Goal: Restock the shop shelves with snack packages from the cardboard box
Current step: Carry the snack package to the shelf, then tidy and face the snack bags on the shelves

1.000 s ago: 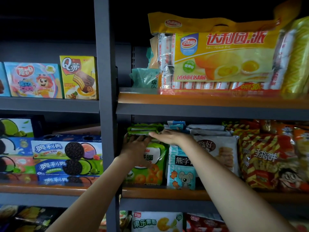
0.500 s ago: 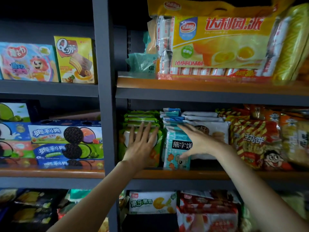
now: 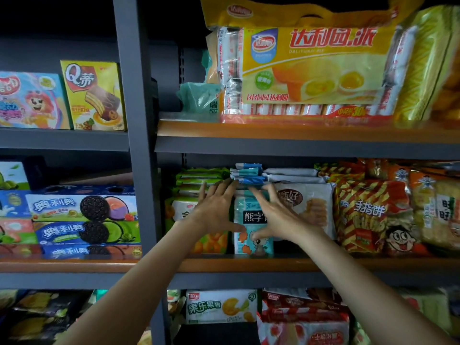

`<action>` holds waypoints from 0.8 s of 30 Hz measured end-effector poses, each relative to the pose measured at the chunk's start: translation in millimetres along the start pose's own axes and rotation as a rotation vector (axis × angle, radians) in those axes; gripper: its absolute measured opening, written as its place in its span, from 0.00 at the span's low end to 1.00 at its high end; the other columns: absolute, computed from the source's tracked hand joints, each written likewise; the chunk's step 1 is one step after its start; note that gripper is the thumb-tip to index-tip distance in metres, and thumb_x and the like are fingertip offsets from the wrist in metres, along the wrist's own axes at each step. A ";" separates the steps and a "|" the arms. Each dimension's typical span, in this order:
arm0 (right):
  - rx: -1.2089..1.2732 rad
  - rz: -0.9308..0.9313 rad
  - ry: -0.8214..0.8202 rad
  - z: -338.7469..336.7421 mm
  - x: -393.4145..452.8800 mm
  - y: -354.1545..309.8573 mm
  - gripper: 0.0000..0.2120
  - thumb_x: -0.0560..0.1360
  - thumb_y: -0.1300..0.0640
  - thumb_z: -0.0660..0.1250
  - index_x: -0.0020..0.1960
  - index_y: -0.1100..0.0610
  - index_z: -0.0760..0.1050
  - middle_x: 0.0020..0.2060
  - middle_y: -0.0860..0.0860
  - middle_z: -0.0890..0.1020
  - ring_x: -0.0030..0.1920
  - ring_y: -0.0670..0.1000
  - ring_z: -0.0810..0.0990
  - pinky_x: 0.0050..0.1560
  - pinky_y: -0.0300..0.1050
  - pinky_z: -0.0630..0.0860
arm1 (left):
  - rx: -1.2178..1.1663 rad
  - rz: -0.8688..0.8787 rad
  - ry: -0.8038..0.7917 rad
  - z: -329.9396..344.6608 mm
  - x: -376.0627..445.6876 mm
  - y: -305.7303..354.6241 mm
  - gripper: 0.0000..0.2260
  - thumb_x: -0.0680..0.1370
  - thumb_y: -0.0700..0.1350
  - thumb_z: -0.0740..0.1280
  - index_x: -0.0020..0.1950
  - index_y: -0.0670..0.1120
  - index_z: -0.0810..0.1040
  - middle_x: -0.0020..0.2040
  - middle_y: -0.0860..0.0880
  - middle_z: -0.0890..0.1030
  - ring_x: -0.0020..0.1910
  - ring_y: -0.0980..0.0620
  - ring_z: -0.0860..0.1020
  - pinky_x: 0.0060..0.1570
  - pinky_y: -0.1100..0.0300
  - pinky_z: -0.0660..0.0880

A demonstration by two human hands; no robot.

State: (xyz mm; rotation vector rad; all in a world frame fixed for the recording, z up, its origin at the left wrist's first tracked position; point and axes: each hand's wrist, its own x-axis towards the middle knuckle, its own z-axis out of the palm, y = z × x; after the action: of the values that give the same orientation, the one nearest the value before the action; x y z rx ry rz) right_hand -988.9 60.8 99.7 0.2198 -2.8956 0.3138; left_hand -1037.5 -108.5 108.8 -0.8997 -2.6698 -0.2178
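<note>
Pale-blue bear-biscuit packet (image 3: 251, 215) stood on the wooden shelf (image 3: 298, 263); left hand (image 3: 215, 211) lay flat with straight fingers, right hand (image 3: 273, 215) pinched its front, fingers curled.

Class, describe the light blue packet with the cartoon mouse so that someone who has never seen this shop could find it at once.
Find the middle shelf right of the grey post. Between the green packet and the white biscuit bag stands the light blue packet, both hands at its front. Only it shows a cartoon mouse.
</note>
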 end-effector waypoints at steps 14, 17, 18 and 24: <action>0.301 0.063 0.004 -23.6 9.1 40.2 0.42 0.68 0.28 0.59 0.75 0.49 0.54 0.73 0.50 0.61 0.73 0.52 0.58 0.71 0.51 0.59 | 0.110 -0.010 -0.046 -0.2 10.7 11.0 0.45 0.68 0.72 0.61 0.76 0.48 0.53 0.75 0.49 0.58 0.75 0.51 0.54 0.71 0.44 0.35; 0.124 0.102 0.120 -36.4 34.3 39.2 0.30 0.78 0.36 0.45 0.75 0.50 0.58 0.73 0.51 0.63 0.73 0.53 0.57 0.69 0.49 0.56 | 0.011 -0.056 0.035 -7.2 25.5 16.3 0.38 0.74 0.70 0.47 0.76 0.45 0.54 0.77 0.48 0.55 0.76 0.53 0.50 0.72 0.47 0.36; 0.089 0.111 0.086 -36.1 41.5 36.2 0.31 0.77 0.35 0.41 0.74 0.49 0.59 0.73 0.52 0.64 0.73 0.53 0.58 0.70 0.51 0.55 | 0.029 -0.062 0.040 -7.3 31.5 18.6 0.35 0.77 0.67 0.44 0.77 0.45 0.52 0.78 0.48 0.53 0.76 0.54 0.48 0.72 0.48 0.35; 0.058 0.210 -0.098 -24.9 60.2 31.3 0.34 0.77 0.35 0.37 0.74 0.53 0.60 0.74 0.57 0.60 0.74 0.56 0.58 0.73 0.57 0.47 | 0.192 -0.094 -0.110 3.3 48.4 21.1 0.31 0.79 0.62 0.38 0.77 0.46 0.49 0.78 0.48 0.51 0.76 0.55 0.46 0.73 0.47 0.35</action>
State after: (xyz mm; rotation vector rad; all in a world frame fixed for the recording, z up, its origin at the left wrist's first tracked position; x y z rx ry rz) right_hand -1047.4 89.2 131.4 -0.0634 -3.0141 0.4344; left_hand -1061.9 -63.7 123.2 -0.7475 -2.7783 0.0691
